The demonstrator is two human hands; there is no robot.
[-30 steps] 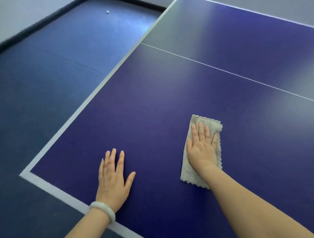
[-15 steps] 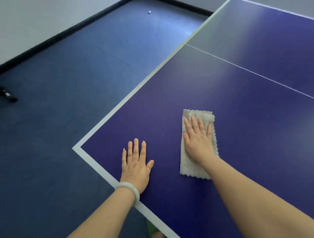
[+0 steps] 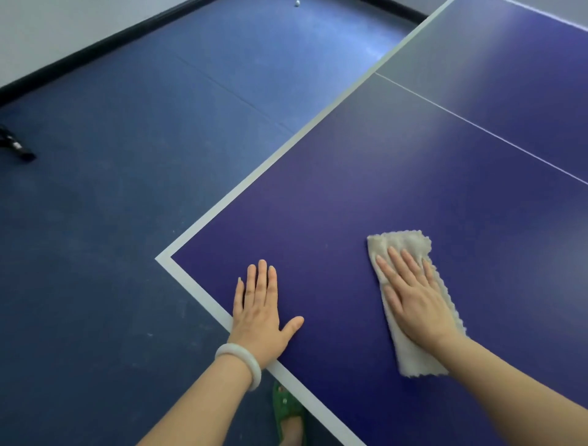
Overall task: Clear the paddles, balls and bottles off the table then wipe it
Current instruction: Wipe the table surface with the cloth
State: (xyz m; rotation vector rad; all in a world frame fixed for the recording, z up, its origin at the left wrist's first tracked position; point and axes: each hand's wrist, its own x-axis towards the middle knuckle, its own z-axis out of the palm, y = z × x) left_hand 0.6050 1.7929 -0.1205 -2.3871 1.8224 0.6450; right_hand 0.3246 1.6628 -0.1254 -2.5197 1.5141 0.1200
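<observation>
Cloth (image 3: 413, 305) lies flat on the table (image 3: 397, 178), a pale folded rag with a frayed edge, and the right hand (image 3: 413, 296) presses down on it, palm flat, fingers straight and close together, not gripping. The left hand (image 3: 259, 312) rests bare on the blue top near the corner, fingers together, thumb spread out to the side, nothing in it; its heel sits on the white border line. A pale bangle (image 3: 240, 363) rings that wrist. The tabletop in view carries only the rag and the two hands. Down on the floor (image 3: 111, 223), a small white ball (image 3: 297, 3) lies far off by the wall (tiny from here), and a green sandal (image 3: 286, 410) shows under the table's edge.
</observation>
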